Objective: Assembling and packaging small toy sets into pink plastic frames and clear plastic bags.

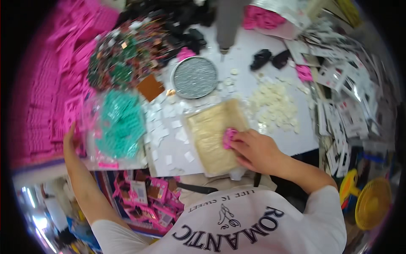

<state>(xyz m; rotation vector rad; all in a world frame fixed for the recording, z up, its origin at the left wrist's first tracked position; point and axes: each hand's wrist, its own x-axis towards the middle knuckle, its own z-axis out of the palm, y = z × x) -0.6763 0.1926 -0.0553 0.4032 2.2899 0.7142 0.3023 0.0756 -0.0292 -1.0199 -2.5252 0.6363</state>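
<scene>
My right hand [259,151] is closed on a small pink plastic part [230,138], pinched between thumb and fingers. It hovers over or rests on a flat tan pad in clear plastic [213,127]; which of the two I cannot tell. At the far left, my left hand [72,134] reaches to the edge of a tall stack of pink plastic parts [38,106]. Its fingers touch or nearly touch a pink frame-like piece [72,111], but blur hides their grip. Beside it lies a clear bag of teal parts [120,122].
A round tin of small metal pieces [195,77] sits below a hanging electric screwdriver [226,25]. Around are wired circuit boards [127,55], white squares [158,127], cream pieces [275,103] and white cards [351,84]. Pink items [148,199] lie below the table edge; a yellow fan [372,203] stands right.
</scene>
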